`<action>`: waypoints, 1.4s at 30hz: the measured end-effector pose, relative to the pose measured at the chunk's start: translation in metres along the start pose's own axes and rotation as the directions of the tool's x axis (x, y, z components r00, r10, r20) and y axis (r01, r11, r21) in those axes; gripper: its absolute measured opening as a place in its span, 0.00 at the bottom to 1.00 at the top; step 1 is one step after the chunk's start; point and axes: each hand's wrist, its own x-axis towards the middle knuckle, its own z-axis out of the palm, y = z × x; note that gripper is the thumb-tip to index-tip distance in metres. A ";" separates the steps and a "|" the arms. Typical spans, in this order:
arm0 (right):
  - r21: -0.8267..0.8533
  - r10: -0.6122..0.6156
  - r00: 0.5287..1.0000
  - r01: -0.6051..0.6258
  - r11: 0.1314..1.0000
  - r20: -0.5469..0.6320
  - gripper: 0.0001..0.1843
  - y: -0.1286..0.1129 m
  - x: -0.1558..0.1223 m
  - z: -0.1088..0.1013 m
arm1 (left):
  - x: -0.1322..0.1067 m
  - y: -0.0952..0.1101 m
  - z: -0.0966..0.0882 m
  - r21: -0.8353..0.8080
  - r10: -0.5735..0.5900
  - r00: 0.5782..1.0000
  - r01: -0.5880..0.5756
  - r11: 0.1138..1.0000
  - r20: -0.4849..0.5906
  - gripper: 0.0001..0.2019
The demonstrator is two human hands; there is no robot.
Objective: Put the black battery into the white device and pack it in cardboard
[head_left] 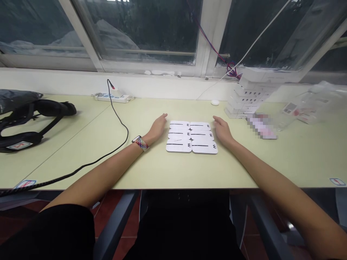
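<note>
Several white rounded cards [177,145] lie flat on the pale yellow-green table [151,169], laid edge to edge in two columns. Each carries a black line and a W-like mark, and one has a faint scribble. Just left of the cards rests my left hand [158,128], on its side with fingers stretched forward and nothing in it. A watch with a colourful woven band [141,143] circles that wrist. My right hand [222,130] rests beside the cards' right edge, likewise empty, its thumb up and the fingers partly hidden behind it.
A black headset-like frame with straps [40,122] lies at left. A black cable [123,126] runs from the power strip [114,97] to the front edge. White boxes [241,101] are stacked at back right, near a clear plastic bag [320,101] and a small white disc [215,103].
</note>
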 end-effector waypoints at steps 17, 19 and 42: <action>-0.329 -0.237 0.919 0.341 0.881 0.316 0.28 0.030 0.031 -0.028 | 0.007 -0.033 -0.042 0.528 -0.076 0.961 -0.080 0.846 0.267 0.38; -0.353 -0.234 0.920 0.342 0.871 0.315 0.28 0.031 0.032 -0.028 | 0.006 -0.032 -0.041 0.539 -0.079 0.960 -0.081 0.838 0.268 0.39; -0.443 -0.179 0.930 0.314 0.840 0.319 0.31 0.023 0.028 -0.028 | 0.007 -0.036 -0.037 0.543 -0.051 0.971 -0.086 0.835 0.232 0.40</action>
